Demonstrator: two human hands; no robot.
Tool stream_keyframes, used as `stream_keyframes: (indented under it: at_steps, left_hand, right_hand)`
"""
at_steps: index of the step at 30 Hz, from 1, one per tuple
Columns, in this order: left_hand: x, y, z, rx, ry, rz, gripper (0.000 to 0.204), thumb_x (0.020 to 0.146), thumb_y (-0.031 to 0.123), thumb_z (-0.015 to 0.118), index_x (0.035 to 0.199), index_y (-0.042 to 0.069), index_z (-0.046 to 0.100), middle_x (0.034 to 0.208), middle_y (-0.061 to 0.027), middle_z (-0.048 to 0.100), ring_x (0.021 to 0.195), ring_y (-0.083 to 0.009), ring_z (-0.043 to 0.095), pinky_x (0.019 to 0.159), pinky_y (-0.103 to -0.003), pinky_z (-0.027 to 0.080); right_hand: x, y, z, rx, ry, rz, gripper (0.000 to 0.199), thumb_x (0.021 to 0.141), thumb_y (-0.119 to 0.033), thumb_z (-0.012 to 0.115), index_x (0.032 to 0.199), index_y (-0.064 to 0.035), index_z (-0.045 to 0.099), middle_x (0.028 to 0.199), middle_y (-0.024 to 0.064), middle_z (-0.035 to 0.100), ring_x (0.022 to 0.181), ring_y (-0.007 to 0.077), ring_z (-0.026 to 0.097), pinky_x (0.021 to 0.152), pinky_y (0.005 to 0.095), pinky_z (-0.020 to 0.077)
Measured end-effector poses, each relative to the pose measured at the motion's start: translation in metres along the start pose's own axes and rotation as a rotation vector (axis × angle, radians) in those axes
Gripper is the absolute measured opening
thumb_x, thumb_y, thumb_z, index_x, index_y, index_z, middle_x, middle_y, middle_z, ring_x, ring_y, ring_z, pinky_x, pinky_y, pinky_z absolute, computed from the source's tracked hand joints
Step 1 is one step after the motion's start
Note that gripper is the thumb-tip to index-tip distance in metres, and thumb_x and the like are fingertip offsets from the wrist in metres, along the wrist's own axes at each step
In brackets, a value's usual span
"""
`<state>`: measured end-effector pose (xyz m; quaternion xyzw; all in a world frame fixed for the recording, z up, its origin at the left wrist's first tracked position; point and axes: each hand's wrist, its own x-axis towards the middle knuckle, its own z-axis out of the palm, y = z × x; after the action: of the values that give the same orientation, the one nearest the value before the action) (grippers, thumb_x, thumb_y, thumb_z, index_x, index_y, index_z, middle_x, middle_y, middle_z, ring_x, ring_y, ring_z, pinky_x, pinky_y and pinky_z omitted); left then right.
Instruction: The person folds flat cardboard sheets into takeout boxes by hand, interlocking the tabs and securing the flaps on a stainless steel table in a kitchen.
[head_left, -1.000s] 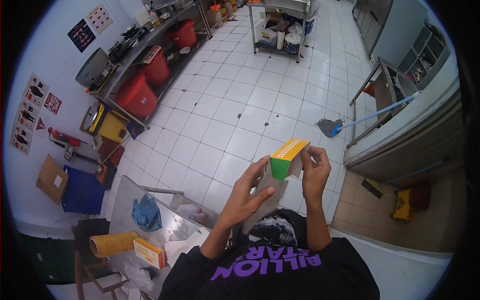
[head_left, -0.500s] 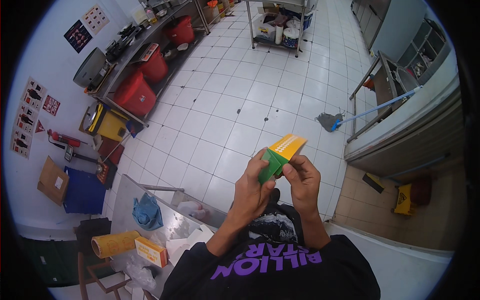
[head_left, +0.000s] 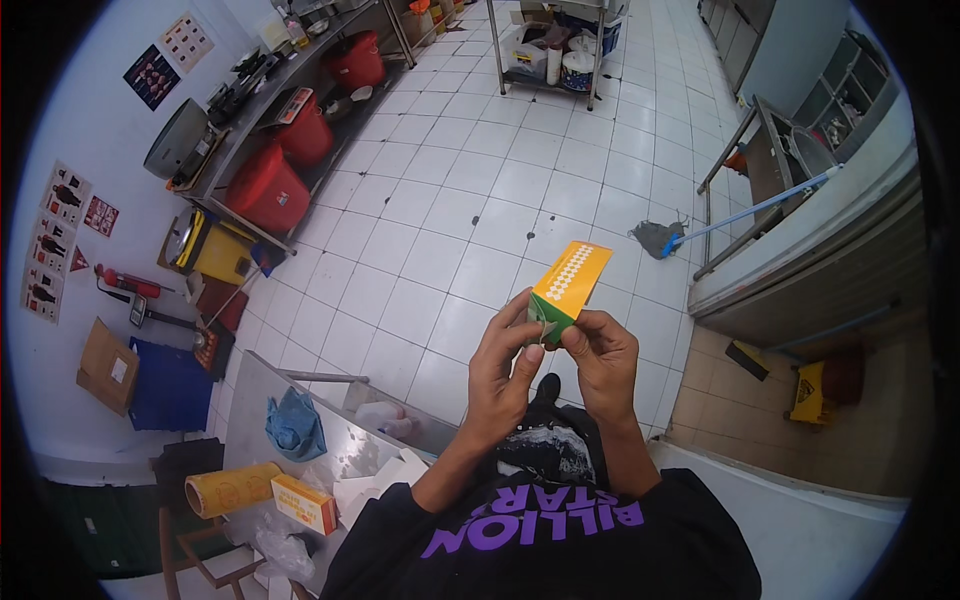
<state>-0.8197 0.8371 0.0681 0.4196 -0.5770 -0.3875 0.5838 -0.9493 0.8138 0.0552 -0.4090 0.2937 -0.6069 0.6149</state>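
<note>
A small orange and green carton (head_left: 574,274) with a row of white shapes on its side is held up in front of me, over the floor. Its green end faces me, and its flap is folded in against the opening. My left hand (head_left: 500,362) grips the left side of that green end, fingers behind and thumb near the lower edge. With thumb and fingers, my right hand (head_left: 604,362) pinches the right lower corner. A thin pale strand or edge shows by the left fingers; I cannot make out which. The carton's far end is out of sight.
At lower left a metal table (head_left: 345,440) bears a blue cloth (head_left: 295,425), a yellow roll (head_left: 232,489), an orange-white box (head_left: 303,503) and clear plastic. Red bins (head_left: 268,188) stand under a counter. A blue-handled mop (head_left: 660,238) lies right, above a yellow bucket (head_left: 808,393).
The carton's green flap, sticking out before, is now folded down over the end. The orange side has opened into a squarer box shape. Both hands stay in nearly the same place.
</note>
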Motion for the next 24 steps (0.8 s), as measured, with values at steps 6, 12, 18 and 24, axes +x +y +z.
stream_keyframes:
  at_steps: [6, 12, 18, 24]
  left_hand:
    - [0.002, -0.005, 0.001, 0.156, -0.029, 0.096, 0.021, 0.090, 0.011, 0.054, 0.108, 0.001, 0.058, 0.128, -0.0277, 0.046, 0.117, -0.0383, 0.050, 0.093, -0.041, 0.043]
    - [0.008, 0.006, 0.000, 0.379, -0.060, 0.194, 0.018, 0.086, 0.007, 0.059, 0.104, 0.002, 0.057, 0.125, -0.0309, 0.047, 0.110, -0.0416, 0.054, 0.086, -0.040, 0.048]
    - [0.006, -0.008, 0.002, 0.296, -0.095, 0.205, 0.026, 0.084, 0.003, 0.061, 0.109, 0.002, 0.053, 0.125, -0.0328, 0.045, 0.113, -0.0401, 0.052, 0.085, -0.038, 0.049]
    - [0.001, -0.022, -0.005, 0.104, 0.108, 0.014, 0.032, 0.085, 0.004, 0.061, 0.114, 0.000, 0.048, 0.124, -0.0261, 0.050, 0.107, -0.0292, 0.058, 0.084, -0.034, 0.050]
  right_hand:
    - [-0.001, -0.002, -0.002, 0.027, 0.021, -0.028, 0.022, 0.084, -0.007, 0.066, 0.101, 0.0045, 0.061, 0.094, 0.0090, 0.065, 0.085, 0.0129, 0.060, 0.077, 0.0249, 0.0490]
    - [0.002, 0.001, -0.009, 0.049, -0.021, -0.018, 0.021, 0.083, -0.006, 0.066, 0.101, 0.0034, 0.061, 0.096, 0.0085, 0.065, 0.088, 0.0122, 0.060, 0.082, 0.0253, 0.0477]
    - [0.004, 0.005, -0.007, 0.125, -0.034, 0.046, 0.024, 0.083, -0.005, 0.065, 0.106, 0.0020, 0.058, 0.100, 0.0071, 0.063, 0.094, 0.0123, 0.059, 0.084, 0.0267, 0.0471]
    - [0.005, -0.017, 0.009, 0.042, -0.009, 0.097, 0.027, 0.084, -0.006, 0.064, 0.109, 0.0001, 0.054, 0.106, 0.0078, 0.060, 0.095, 0.0144, 0.057, 0.085, 0.0275, 0.0459]
